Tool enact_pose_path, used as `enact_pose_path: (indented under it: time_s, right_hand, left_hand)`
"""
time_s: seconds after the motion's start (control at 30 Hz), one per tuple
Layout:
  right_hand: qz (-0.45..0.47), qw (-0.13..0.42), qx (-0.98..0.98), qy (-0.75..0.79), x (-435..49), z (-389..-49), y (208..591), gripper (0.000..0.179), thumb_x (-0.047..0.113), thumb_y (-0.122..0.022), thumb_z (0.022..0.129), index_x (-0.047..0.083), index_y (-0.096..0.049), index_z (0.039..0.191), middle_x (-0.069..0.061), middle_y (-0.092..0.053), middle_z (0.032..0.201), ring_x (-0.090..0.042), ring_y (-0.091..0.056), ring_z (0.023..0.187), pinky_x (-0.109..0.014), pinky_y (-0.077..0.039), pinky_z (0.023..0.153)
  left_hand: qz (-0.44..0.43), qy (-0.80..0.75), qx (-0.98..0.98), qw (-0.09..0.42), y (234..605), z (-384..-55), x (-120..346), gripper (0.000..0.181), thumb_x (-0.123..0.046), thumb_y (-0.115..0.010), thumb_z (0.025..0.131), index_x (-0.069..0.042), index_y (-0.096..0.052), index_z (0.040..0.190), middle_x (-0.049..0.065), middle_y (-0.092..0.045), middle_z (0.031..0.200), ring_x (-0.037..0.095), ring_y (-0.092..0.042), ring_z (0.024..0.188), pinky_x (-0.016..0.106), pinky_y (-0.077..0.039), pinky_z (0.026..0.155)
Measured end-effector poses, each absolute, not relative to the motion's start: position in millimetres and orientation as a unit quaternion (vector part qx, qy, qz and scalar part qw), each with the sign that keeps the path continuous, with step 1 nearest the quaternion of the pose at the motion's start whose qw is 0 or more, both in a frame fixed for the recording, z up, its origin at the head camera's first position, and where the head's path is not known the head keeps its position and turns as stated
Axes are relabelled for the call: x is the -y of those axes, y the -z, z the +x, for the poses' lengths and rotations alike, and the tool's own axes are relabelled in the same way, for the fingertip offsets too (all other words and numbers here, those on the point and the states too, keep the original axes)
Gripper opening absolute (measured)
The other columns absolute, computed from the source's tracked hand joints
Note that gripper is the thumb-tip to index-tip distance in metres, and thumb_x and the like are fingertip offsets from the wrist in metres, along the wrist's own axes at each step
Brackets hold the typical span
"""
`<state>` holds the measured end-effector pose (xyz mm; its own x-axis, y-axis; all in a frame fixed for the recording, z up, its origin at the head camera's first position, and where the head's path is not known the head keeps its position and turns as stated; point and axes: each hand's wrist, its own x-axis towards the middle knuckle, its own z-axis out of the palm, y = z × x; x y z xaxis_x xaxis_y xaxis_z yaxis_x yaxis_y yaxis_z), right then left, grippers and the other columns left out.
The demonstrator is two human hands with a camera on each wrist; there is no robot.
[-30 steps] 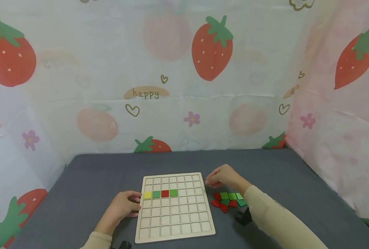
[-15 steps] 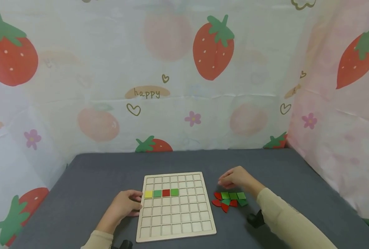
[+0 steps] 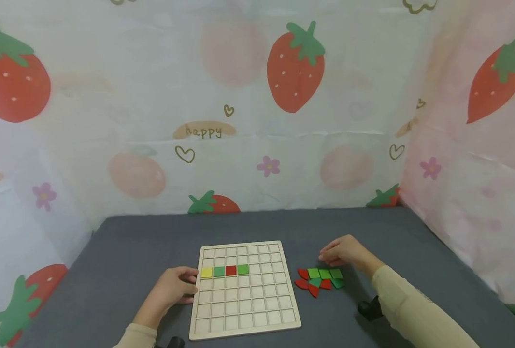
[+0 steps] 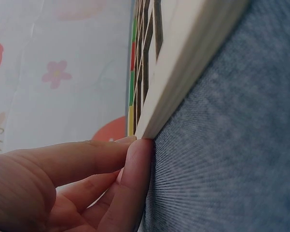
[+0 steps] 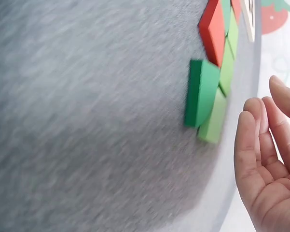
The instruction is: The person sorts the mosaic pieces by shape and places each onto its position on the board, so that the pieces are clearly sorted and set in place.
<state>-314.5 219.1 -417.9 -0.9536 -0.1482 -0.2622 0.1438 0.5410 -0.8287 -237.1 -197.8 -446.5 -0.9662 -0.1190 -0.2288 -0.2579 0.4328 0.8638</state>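
A pale wooden grid board (image 3: 245, 294) lies on the dark table, with a yellow tile (image 3: 207, 272), a teal-green tile (image 3: 219, 271), a red tile (image 3: 231, 270) and a bright green tile (image 3: 242, 269) side by side in one row. My left hand (image 3: 173, 286) holds the board's left edge; in the left wrist view its fingertips (image 4: 141, 147) meet at that edge. My right hand (image 3: 344, 251) hovers above and behind the loose pieces, its fingers relaxed and slightly bent. Nothing shows between those fingers in the right wrist view.
Right of the board lie several loose pieces: light green squares (image 3: 324, 274), red curved-edge pieces (image 3: 301, 284) and a dark green curved-edge piece (image 5: 201, 94). A strawberry-print cloth (image 3: 240, 169) hangs behind the grey-blue table (image 3: 153, 232).
My right hand has moved right, away from the board's right edge, past the far side of the loose pieces. The left hand stays at the board's left edge.
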Motion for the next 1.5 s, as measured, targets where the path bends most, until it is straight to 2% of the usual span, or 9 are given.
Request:
enact_pose_path:
  time_s: [0.47, 0.7, 1.03, 1.23, 1.5]
  right_hand:
    - [0.009, 0.143, -0.880, 0.453, -251, -306, 424, 0.025, 0.015, -0.079, 0.083, -0.002, -0.076, 0.101, -0.003, -0.076, 0.085, -0.013, -0.068, 0.074, -0.033, -0.062, 0.071]
    - [-0.002, 0.156, -0.888, 0.432, -262, -301, 426, 0.025, 0.017, -0.081, 0.081, -0.001, -0.077, 0.099, -0.004, -0.076, 0.089, -0.013, -0.068, 0.077, -0.033, -0.062, 0.072]
    - [-0.014, 0.167, -0.885, 0.434, -261, -298, 426, 0.025, 0.014, -0.083, 0.077, -0.001, -0.077, 0.097, -0.004, -0.076, 0.089, -0.012, -0.068, 0.076, -0.032, -0.062, 0.073]
    - [-0.015, 0.154, -0.895, 0.419, -258, -298, 426, 0.026, 0.012, -0.085, 0.075, -0.002, -0.078, 0.095, -0.008, -0.076, 0.093, -0.012, -0.068, 0.074, -0.033, -0.062, 0.072]
    - [-0.028, 0.137, -0.903, 0.406, -255, -295, 429, 0.023, 0.009, -0.085, 0.074, -0.003, -0.078, 0.091, -0.007, -0.076, 0.088, -0.010, -0.067, 0.073, -0.032, -0.062, 0.070]
  left_hand:
    - [-0.106, -0.534, -0.836, 0.066, 446, -236, 196, 0.049, 0.012, -0.066, 0.080, 0.010, -0.057, 0.129, 0.019, -0.061, 0.107, 0.018, -0.064, 0.081, 0.032, -0.062, 0.064]
    - [-0.103, -0.532, -0.838, 0.060, 447, -236, 196, 0.049, 0.012, -0.066, 0.080, 0.011, -0.058, 0.128, 0.019, -0.060, 0.106, 0.018, -0.064, 0.080, 0.032, -0.062, 0.063]
    - [-0.105, -0.528, -0.841, 0.055, 446, -236, 197, 0.048, 0.012, -0.067, 0.080, 0.011, -0.058, 0.128, 0.019, -0.060, 0.105, 0.018, -0.064, 0.079, 0.032, -0.062, 0.062]
    - [-0.107, -0.526, -0.842, 0.052, 446, -236, 197, 0.048, 0.012, -0.067, 0.080, 0.011, -0.058, 0.128, 0.019, -0.060, 0.105, 0.019, -0.064, 0.080, 0.032, -0.062, 0.062]
    - [-0.109, -0.523, -0.844, 0.052, 446, -235, 197, 0.049, 0.013, -0.067, 0.080, 0.011, -0.058, 0.128, 0.019, -0.060, 0.105, 0.020, -0.063, 0.081, 0.032, -0.061, 0.063]
